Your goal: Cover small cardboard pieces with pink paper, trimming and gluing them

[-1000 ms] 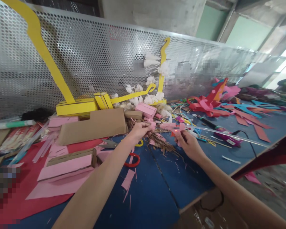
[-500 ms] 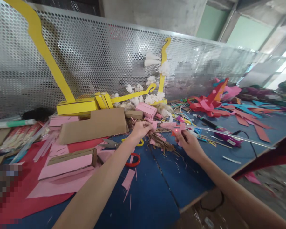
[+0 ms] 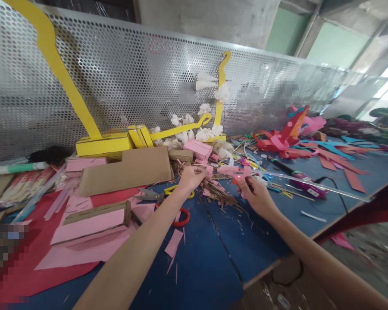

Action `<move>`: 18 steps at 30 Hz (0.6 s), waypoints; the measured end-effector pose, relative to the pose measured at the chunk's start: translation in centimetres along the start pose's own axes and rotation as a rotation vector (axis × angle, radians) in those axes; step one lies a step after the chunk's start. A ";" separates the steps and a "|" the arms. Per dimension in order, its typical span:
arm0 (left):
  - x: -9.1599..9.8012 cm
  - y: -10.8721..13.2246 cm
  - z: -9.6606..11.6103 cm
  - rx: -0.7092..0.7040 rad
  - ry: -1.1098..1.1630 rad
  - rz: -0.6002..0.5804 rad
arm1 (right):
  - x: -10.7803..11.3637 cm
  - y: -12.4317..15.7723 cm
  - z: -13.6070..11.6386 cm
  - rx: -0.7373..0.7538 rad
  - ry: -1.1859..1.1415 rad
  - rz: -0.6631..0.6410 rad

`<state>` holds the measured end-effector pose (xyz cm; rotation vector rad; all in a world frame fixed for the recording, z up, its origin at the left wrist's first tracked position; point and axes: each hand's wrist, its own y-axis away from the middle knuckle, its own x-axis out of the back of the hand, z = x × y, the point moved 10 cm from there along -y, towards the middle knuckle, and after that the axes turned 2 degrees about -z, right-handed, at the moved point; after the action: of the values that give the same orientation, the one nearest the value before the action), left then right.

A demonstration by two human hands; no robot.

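My right hand [image 3: 255, 193] is closed around a pink glue gun [image 3: 242, 172] with a small red light. A long clear glue stick [image 3: 313, 183] runs out of its back to the right. Between the fingertips of my left hand [image 3: 194, 175] is a small pink paper piece [image 3: 208, 173], just left of the gun's nozzle. Below both hands lies a bundle of dry brown twigs [image 3: 222, 196] with pink scraps among them. Scissors with a yellow handle [image 3: 189, 193] and others with a red handle [image 3: 183, 217] lie partly hidden by my left forearm.
Brown cardboard [image 3: 129, 170] and a pink-covered box [image 3: 90, 224] lie left on red sheets. Yellow cut-out shapes [image 3: 105, 144] stand against a perforated metal panel [image 3: 123, 73]. To the right are a purple tool [image 3: 307, 183] with a black cord and coloured paper strips [image 3: 342, 159].
Both hands stay in nearly the same place, with the pink paper piece and the glue gun still held. The view has shifted very slightly.
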<state>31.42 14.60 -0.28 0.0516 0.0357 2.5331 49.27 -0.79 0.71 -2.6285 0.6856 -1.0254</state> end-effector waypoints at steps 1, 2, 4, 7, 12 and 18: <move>0.0 -0.1 -0.2 0.011 -0.007 -0.002 | 0.0 0.0 0.0 0.000 0.000 0.001; 0.1 -0.1 -0.4 0.023 -0.014 -0.006 | 0.0 0.0 -0.1 0.000 0.001 0.002; 0.2 -0.2 -1.0 0.057 -0.028 -0.012 | 0.1 0.0 -0.3 0.002 0.001 0.004; 0.2 -0.3 -1.8 0.122 -0.037 -0.028 | 0.1 0.0 -0.6 0.010 0.005 0.009; -0.2 -0.5 -2.8 0.197 0.021 -0.060 | 0.2 0.0 -0.6 0.013 0.006 0.010; -1.3 -0.5 -3.1 0.233 0.199 -0.099 | 0.0 0.0 -0.4 0.015 -0.013 -0.002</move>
<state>32.66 14.21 -3.48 -0.1082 0.4023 2.4143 48.99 -0.82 0.99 -2.6216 0.6701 -1.0085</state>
